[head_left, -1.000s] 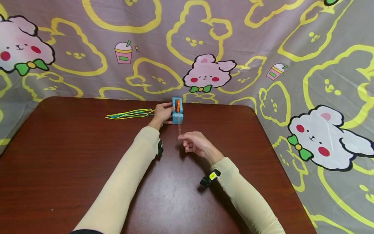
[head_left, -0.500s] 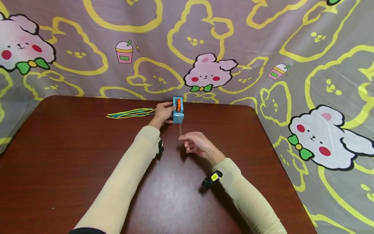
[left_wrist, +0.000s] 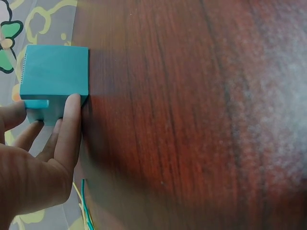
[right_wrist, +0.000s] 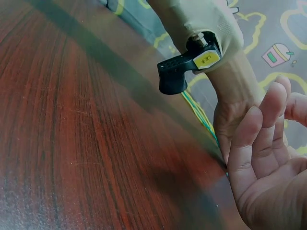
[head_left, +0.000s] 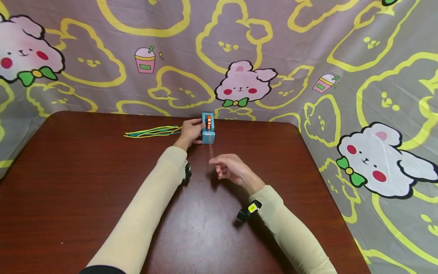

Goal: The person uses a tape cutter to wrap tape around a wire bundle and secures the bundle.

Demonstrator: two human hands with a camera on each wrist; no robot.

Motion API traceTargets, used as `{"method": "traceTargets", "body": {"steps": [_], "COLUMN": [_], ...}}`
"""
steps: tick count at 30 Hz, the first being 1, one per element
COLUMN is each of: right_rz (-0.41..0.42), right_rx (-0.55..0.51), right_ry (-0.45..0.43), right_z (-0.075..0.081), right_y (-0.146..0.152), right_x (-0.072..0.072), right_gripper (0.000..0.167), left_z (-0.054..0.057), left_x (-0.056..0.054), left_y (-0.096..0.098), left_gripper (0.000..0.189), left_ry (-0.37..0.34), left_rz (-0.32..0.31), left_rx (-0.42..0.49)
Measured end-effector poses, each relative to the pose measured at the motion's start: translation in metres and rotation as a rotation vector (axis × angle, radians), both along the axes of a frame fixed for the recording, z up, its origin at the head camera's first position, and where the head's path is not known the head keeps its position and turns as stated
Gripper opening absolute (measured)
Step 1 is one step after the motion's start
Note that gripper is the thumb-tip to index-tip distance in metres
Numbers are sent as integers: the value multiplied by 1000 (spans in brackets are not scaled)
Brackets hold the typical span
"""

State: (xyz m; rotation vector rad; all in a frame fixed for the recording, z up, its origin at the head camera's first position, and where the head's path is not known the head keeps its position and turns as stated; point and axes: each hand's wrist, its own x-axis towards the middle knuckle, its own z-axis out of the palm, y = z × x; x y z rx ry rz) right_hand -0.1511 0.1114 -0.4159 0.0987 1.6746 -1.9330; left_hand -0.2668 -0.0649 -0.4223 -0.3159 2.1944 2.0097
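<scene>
A blue tape dispenser (head_left: 208,137) with an orange reel (head_left: 209,121) stands near the table's far edge. My left hand (head_left: 191,131) grips it from the left side. In the left wrist view, the fingers lie along the side of the dispenser (left_wrist: 55,72) and the thumb is at its upper part. A strip of clear tape (head_left: 211,151) runs from the dispenser's front toward me. My right hand (head_left: 229,167) pinches the strip's near end between thumb and index finger. The right wrist view shows this hand's other fingers (right_wrist: 244,139) loosely curled; the tape is not visible there.
Several thin yellow and teal strands (head_left: 152,132) lie in a bundle left of my left hand. A patterned curtain (head_left: 178,87) hangs behind and to the right of the brown table (head_left: 85,182).
Both hands stay almost where they were, with the tape still stretched between them. The orange reel now shows white stripes that were not visible before.
</scene>
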Motion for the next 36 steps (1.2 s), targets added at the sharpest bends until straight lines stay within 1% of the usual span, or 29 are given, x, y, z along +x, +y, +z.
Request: {"method": "traceTargets", "body": {"steps": [12,19,24,30,36], "right_rz": [8,20,20,30,47], "right_rx": [-14,-26,-35,-52,-60], "right_ry": [12,18,29,32,48], "right_z": [1,-1,-1,1,1], "right_y": [0,1,2,4,5], "right_x": [3,5,6,10,13], "right_gripper": [14,10,12,13,14], "left_z": [-1,-3,-4,-3,-5], "left_x": [-2,-3,-4,-2,-1], "left_y": [1,1,0,0,0], "left_gripper": [42,42,42,43,43], "left_ry": [-3,-3,4,10,10], "left_rz": [4,9,9,-2,-6], "left_rx": [5,4,5,-4,-3]}}
